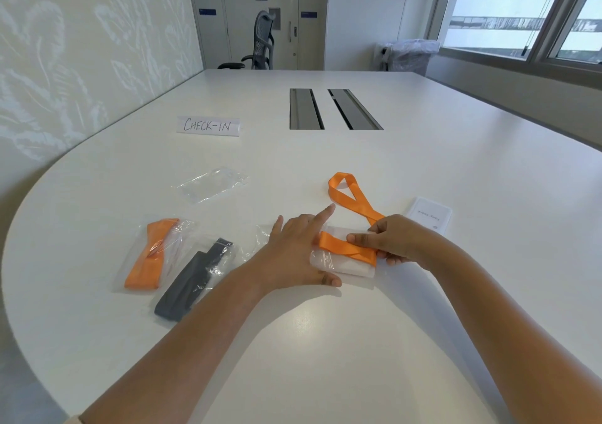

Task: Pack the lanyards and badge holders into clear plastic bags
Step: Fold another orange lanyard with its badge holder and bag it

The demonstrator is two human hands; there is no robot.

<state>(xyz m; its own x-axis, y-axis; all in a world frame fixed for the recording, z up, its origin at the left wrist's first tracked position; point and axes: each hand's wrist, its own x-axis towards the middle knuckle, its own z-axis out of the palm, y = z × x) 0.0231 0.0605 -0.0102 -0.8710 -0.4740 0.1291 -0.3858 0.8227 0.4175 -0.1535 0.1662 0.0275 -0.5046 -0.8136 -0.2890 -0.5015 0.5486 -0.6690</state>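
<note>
My right hand (395, 239) grip pinches the orange lanyard (350, 215) over the badge holder (342, 265); left hand (298, 254) presses flat, released. The loose loop beyond my grip could unwind, I reckon.

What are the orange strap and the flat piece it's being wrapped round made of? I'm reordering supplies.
The orange lanyard looks like woven satin-finish ribbon: it has a soft sheen and folds flat without creasing. The badge holder under it seems clear or frosted soft plastic, since it is glossy and pale; the exact type is unclear. The empty bag is thin clear film, wrinkled and glinting.
</note>
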